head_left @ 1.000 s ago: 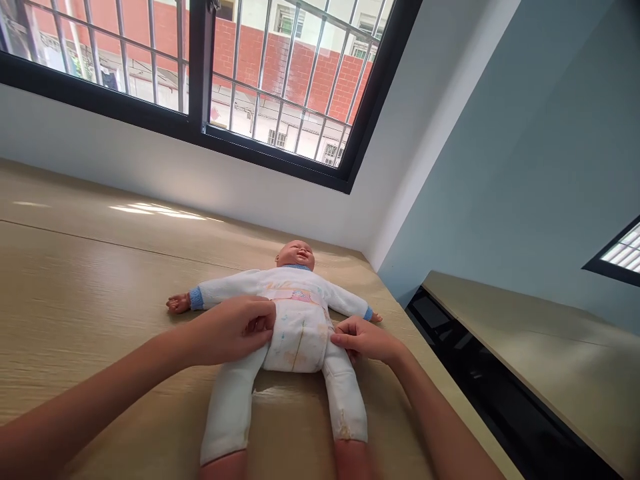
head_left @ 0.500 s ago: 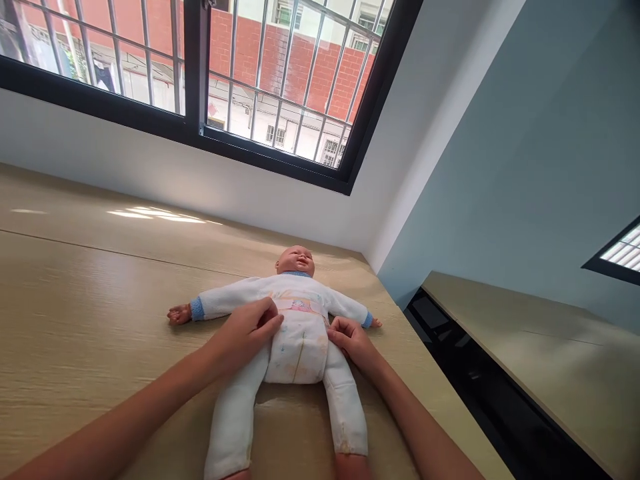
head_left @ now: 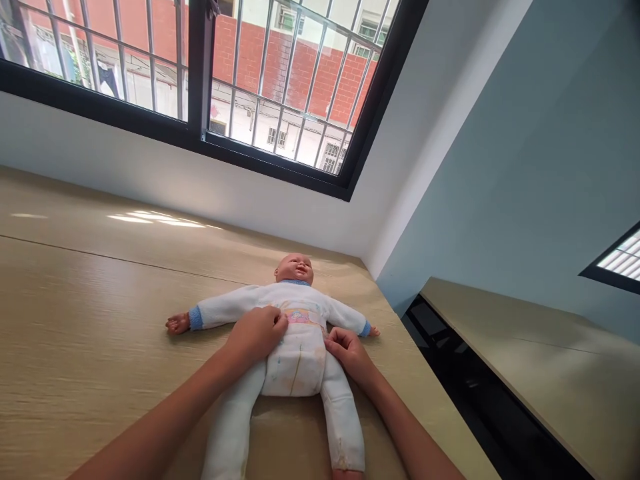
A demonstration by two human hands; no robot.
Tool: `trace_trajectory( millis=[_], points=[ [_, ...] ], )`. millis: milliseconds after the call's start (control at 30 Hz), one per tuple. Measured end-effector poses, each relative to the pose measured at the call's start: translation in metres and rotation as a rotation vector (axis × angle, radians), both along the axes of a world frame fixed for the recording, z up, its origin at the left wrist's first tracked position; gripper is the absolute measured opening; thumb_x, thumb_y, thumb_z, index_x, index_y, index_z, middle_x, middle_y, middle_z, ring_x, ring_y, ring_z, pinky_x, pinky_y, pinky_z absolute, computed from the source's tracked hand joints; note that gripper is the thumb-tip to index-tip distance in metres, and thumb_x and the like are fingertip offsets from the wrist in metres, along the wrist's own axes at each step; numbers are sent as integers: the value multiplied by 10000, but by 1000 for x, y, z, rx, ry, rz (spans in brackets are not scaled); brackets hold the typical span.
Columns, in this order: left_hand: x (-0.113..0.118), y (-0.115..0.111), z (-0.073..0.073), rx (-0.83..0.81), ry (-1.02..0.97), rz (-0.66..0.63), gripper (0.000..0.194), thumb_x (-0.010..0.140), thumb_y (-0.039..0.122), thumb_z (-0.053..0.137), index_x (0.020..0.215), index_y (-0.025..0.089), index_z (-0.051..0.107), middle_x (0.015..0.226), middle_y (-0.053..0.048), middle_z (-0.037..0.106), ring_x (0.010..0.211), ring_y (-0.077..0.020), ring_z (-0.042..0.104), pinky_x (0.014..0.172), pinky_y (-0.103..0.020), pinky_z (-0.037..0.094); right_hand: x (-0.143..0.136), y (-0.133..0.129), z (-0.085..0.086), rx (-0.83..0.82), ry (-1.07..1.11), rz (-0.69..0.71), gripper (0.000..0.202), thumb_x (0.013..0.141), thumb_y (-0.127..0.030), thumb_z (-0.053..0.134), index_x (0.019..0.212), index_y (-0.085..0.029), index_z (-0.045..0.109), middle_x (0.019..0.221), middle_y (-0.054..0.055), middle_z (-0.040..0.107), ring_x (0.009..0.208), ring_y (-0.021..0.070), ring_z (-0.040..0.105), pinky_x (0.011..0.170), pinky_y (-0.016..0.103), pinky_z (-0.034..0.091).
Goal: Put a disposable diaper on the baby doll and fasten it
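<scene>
A baby doll [head_left: 295, 268] lies on its back on the wooden tabletop, arms spread, in a white outfit with blue cuffs. Around its hips, over the outfit, is a white diaper [head_left: 294, 368] with a pink printed band [head_left: 299, 317] at the waist. My left hand [head_left: 259, 332] is closed at the diaper's left waist edge, thumb and fingers meeting by the band. On the opposite side my right hand [head_left: 349, 352] pinches the diaper's right edge near the hip. Both sets of fingertips are partly hidden against the cloth.
The pale wooden tabletop [head_left: 90, 320] runs back to a white wall beneath a barred, black-framed window [head_left: 280, 157]. To the right, past the table's edge, a dark gap separates it from another wooden surface [head_left: 530, 360] by the blue wall.
My left hand has shifted slightly right along the pink band, its fingers curled in more. The right hand stays at the diaper's side. The whole view has tipped slightly.
</scene>
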State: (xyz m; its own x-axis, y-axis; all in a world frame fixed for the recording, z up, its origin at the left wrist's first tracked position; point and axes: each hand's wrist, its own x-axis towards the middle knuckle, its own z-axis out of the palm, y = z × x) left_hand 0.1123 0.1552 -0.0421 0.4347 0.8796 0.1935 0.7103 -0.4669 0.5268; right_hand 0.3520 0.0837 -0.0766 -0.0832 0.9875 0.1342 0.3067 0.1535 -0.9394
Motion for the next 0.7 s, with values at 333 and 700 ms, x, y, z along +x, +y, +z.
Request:
trace_trajectory(
  millis=[333, 700],
  points=[
    [-63, 17, 1, 276, 98, 253, 90, 775, 115, 449, 793, 174, 515, 809, -73, 561, 777, -226, 485, 622, -310, 252, -22, 10, 17, 204, -187, -212, 375, 877, -524, 556, 730, -180, 517, 627, -18, 474, 589, 122, 403, 563, 258, 321],
    [-19, -13, -4, 38, -192, -78, 354, 781, 522, 605, 892, 199, 509, 910, -67, 609, 818, -243, 557, 716, -352, 402, -48, 33, 32, 253, -648, -250, 292, 918, -293, 498, 657, -187, 421, 622, -11, 479, 604, 127, 340, 590, 293, 171]
  ],
)
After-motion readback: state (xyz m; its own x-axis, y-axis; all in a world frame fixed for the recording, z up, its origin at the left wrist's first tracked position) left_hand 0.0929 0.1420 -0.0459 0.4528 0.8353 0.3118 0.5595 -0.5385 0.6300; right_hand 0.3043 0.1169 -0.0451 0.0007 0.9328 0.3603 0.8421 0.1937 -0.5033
